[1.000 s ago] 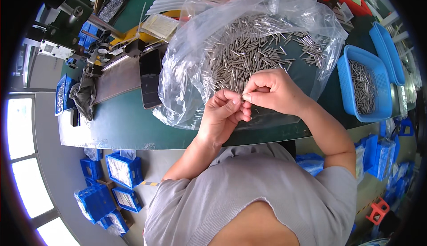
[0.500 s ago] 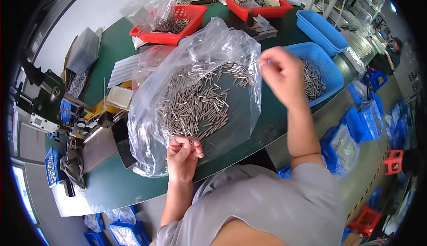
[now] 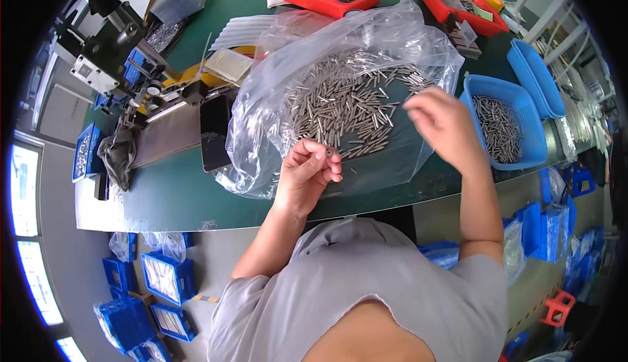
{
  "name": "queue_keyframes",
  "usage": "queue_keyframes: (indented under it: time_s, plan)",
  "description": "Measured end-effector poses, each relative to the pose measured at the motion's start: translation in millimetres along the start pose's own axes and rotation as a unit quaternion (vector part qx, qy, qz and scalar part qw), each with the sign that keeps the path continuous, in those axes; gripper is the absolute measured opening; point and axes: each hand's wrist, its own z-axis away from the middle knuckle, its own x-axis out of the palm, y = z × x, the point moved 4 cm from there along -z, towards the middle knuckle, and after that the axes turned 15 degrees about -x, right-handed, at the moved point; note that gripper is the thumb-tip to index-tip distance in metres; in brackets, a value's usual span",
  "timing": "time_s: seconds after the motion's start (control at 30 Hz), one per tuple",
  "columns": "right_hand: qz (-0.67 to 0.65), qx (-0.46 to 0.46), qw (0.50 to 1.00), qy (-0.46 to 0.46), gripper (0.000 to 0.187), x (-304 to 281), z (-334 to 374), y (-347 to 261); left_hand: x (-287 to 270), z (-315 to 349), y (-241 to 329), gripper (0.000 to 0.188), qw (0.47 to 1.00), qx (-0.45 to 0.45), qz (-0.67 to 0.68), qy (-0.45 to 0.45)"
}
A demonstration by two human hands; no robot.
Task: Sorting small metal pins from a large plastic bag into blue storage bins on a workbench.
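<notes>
Near the table's front edge, my left hand [image 3: 303, 173] is closed in a pinch around a small round metal part [image 3: 329, 153], with a dark hole showing in its end. Behind it, many loose metal pins [image 3: 340, 110] lie heaped on a spread clear plastic bag [image 3: 261, 123]. My right hand [image 3: 448, 130] hovers over the bag's right side, between the pins and a blue basket [image 3: 538, 149]. Its fingers are bent and smeared by motion, so I cannot see whether they hold anything. More metal pins [image 3: 498, 126] lie inside that basket.
A second blue basket [image 3: 540, 77] stands behind the first. Red baskets [image 3: 337, 7] with metal parts are at the back. To the left are a dark phone-like slab [image 3: 214, 133] and a bench fixture [image 3: 108, 68]. Blue crates [image 3: 169, 277] stand on the floor below.
The view has shifted, so the table sits higher and further right. My right hand has come lower and closer to my left hand. The left hand keeps its pinch on the small metal part.
</notes>
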Motion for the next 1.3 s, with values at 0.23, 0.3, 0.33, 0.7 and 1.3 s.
queue_keyframes:
  time_s: [0.23,0.3,0.33,0.7,1.3]
  plan:
    - [0.027,-0.107,0.979,-0.173,0.017,86.9,-23.0,6.7,-1.8,5.0,2.0,0.008,1.0,0.008,0.002,0.005]
    - [0.003,-0.106,0.982,-0.16,0.015,93.0,-21.9,9.9,-0.3,6.5,0.1,0.009,1.0,0.002,-0.004,0.025]
    - [-0.012,-0.088,0.983,-0.162,0.015,93.4,-21.2,10.5,-0.2,6.2,-0.8,0.009,1.0,-0.002,-0.007,0.028]
    - [-0.343,0.02,0.939,-0.023,0.007,81.4,-23.5,-5.3,-1.2,0.4,-3.1,0.011,0.999,-0.042,0.009,0.027]
    - [-0.436,0.099,0.886,-0.122,0.012,93.3,-14.2,-16.3,3.3,2.0,-6.5,0.008,0.996,-0.071,-0.024,0.038]
